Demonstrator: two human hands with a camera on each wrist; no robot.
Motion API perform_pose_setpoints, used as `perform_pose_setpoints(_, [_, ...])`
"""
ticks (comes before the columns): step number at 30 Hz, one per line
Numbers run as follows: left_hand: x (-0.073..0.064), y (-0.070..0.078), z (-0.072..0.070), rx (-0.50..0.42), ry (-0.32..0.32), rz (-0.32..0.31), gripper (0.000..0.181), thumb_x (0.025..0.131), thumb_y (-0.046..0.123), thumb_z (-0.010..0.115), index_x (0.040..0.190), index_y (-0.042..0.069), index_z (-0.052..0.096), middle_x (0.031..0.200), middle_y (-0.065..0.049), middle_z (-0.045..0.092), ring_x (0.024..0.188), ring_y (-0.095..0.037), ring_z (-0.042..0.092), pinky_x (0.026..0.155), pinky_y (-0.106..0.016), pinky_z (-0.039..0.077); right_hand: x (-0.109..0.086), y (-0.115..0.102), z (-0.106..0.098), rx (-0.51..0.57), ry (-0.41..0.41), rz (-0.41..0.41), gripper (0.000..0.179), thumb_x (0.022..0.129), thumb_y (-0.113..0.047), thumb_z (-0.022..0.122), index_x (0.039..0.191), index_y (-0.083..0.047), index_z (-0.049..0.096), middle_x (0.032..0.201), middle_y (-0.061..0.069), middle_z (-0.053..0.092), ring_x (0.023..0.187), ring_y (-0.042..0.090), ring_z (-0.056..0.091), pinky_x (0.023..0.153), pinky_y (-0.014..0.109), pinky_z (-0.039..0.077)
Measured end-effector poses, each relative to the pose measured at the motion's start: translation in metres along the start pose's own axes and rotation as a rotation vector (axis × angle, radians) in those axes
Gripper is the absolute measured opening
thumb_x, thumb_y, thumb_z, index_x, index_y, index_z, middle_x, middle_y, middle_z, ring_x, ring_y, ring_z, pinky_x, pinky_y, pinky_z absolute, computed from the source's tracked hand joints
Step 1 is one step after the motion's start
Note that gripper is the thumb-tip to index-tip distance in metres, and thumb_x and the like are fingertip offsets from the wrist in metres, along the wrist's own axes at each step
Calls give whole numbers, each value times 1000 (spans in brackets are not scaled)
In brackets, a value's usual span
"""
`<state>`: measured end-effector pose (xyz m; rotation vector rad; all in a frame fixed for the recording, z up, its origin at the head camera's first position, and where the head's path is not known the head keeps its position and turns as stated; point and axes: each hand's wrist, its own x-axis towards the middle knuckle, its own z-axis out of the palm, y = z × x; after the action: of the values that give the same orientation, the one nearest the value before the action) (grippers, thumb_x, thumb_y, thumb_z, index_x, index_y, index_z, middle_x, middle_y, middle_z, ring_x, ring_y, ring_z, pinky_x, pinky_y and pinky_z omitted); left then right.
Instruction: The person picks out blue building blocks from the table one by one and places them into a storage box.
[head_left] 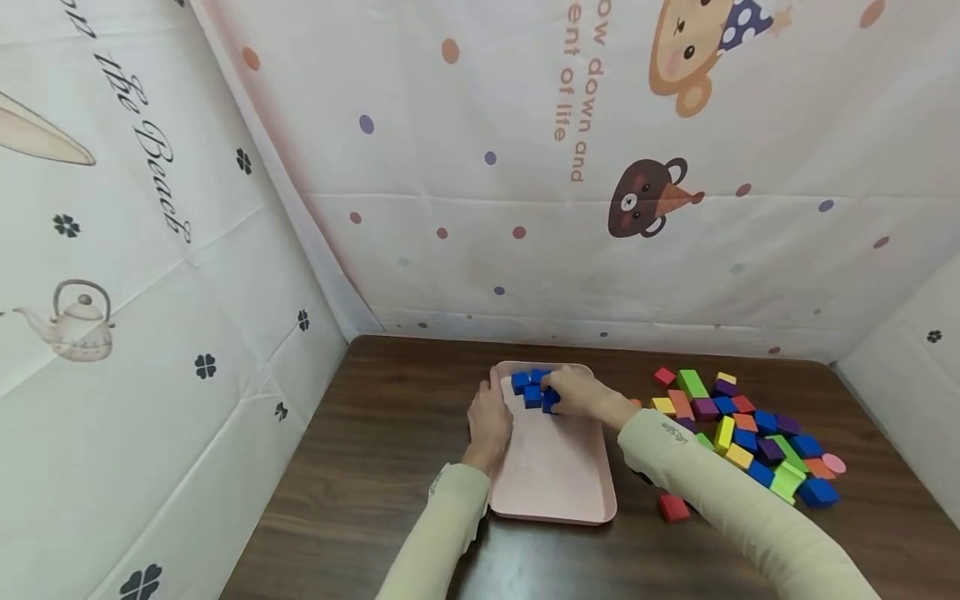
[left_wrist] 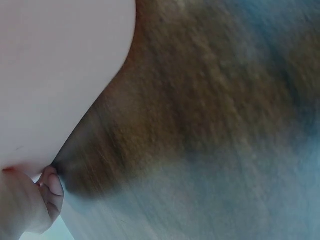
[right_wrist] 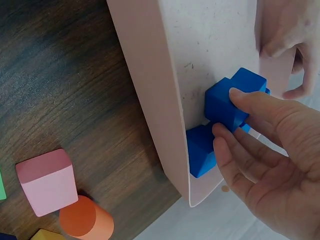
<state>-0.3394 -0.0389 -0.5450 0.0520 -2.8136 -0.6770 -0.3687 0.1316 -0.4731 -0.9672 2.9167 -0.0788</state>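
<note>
Several blue blocks (head_left: pixel 532 397), one tray (head_left: pixel 555 475)

Right hand (head_left: pixel 577 393) pinches one block (right_wrist: pixel 218 102) between thumb and fingertips, beside others at the tray's far end; left hand (head_left: pixel 491 421) grips the left wall, thumb inside. Sound practice would be to align faces flush, tray braced, then part the fingers gently so neighbours are not nudged.

"What hangs behind the wooden table (head_left: pixel 352 433)?"

"A creased white fabric backdrop (head_left: pixel 405 167) with coral and blue dots, a dark brown bear face (head_left: pixel 633 200) in an orange party hat (head_left: pixel 675 199), and orange lettering (head_left: pixel 567 79)"

"And the sides?"

"On the left, a white sheet (head_left: pixel 187 308) printed with a teapot (head_left: pixel 82 333), black four-leaf clovers (head_left: pixel 205 366) and slanting script (head_left: pixel 123 87); on the right, another white sheet (head_left: pixel 907 383)"

"Its top?"

"Dark wood grain, rounded far corners, a soft sheen"
</note>
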Motion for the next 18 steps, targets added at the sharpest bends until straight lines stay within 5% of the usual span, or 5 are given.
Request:
perform_pose_setpoints(8, [2,-2,0,0,-4,5,60,94,5,70,146,11,39,112,-18,66,85,-29,70,77,-41,63,-6,6,-10,71,-22,19,32,88,-14,79,117,-2,72,116,15,75,105,28,72,92,45,60])
perform_pose_setpoints(11, [1,-3,-1,16,-6,15,61,93,5,71,145,11,39,109,-17,66,81,-26,69,76,-39,63,-18,18,-20,152,-8,57,30,93,-14,74,120,-1,72,113,14,75,87,20,70,74,38,61])
perform_pose_setpoints(14, [1,-5,-2,33,2,21,61,92,5,72,144,11,40,107,-16,66,77,-25,69,73,-37,63,-35,41,-31,188,26,99,26,96,-14,69,119,-2,73,105,12,76,70,13,63,60,32,55])
perform_pose_setpoints(18, [0,-7,-4,32,13,11,61,92,6,73,144,11,40,110,-16,66,80,-25,70,76,-37,63,-67,88,-43,165,69,151,24,97,-15,66,114,0,73,100,15,76,68,13,66,62,38,58])
